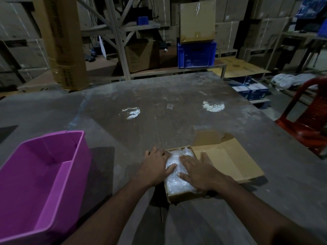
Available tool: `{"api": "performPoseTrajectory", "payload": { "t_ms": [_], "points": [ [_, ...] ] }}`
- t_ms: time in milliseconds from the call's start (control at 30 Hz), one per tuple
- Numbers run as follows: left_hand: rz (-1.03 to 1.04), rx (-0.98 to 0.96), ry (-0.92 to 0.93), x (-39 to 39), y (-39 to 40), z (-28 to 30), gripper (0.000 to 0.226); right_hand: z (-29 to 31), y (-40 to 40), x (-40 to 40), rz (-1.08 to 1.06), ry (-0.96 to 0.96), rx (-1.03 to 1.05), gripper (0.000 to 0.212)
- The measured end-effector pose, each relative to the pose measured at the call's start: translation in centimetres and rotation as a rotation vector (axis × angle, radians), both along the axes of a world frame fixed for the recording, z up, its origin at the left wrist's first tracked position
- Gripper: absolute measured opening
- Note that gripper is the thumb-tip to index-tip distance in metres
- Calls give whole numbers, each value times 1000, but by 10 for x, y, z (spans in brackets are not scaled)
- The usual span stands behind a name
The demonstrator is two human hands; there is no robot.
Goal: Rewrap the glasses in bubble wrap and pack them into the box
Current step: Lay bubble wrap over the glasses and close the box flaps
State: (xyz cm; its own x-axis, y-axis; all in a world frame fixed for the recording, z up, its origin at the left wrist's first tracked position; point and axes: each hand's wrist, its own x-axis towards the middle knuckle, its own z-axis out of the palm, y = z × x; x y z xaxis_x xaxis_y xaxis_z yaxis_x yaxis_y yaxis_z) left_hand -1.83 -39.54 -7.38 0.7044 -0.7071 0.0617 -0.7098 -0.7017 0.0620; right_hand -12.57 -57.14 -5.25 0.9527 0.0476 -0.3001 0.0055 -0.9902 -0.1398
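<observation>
A small cardboard box (pixel 184 195) sat open on the grey bench (pixel 177 112), close to the person's edge. It was filled with bubble wrap (pixel 178 183), a pale, crinkled mass that reached up to the rim; any glasses inside the wrap could not be made out. The box's lid (pixel 228 161) lay folded back flat to the right, its inner face up, with a smaller flap (pixel 207 138) standing at its far end.

Both hands lay on top of the wrap. The left hand (pixel 157 165) rested along the box's left side, fingers fairly straight and spread over the far left corner, thumb stretched across the wrap. The right hand (pixel 198 170) lay flat with fingers extended, palm over the right part of the wrap, its outer fingers reaching onto the hinge line of the lid. Neither hand curled round anything; they pressed on the wrap with open palms.

To the left, well apart from the box, stood a purple plastic bin (pixel 44 174). A red plastic chair (pixel 307 124) stood beside the bench's right edge. Beyond the bench, a blue crate (pixel 196 53) sat on a low shelf among stacked cartons.
</observation>
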Motion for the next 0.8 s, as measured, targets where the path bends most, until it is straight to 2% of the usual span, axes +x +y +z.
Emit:
{"api": "performPoseTrajectory", "payload": {
  "t_ms": [133, 167, 233, 300, 367, 433, 600, 800],
  "points": [
    [-30, -40, -64, -3, 0, 3, 60, 2, 1, 9, -15, -165, -55, 63],
    [-35, -45, -79, -5, 0, 3, 56, 3, 1, 11, -3, -208, -70, 63],
    [-32, -54, -86, -6, -1, 3, 52, 2, 1, 15, 46, -246, -54, 77],
    [-26, -54, -73, -5, -1, 0, 52, -1, 0, 17, 74, -234, -30, 81],
    [-23, -44, -51, -3, -1, -1, 56, -4, -2, 20, 67, -211, -27, 64],
    [-17, -25, -42, 0, -2, -1, 61, -6, -3, 22, 48, -180, -34, 56],
    [11, -7, -8, 0, -4, 0, 60, -6, -1, 27, 12, -78, -18, 59],
    [25, -32, 18, -2, -2, 1, 58, 6, 5, 26, -1, -66, -50, 60]
  ]
}}
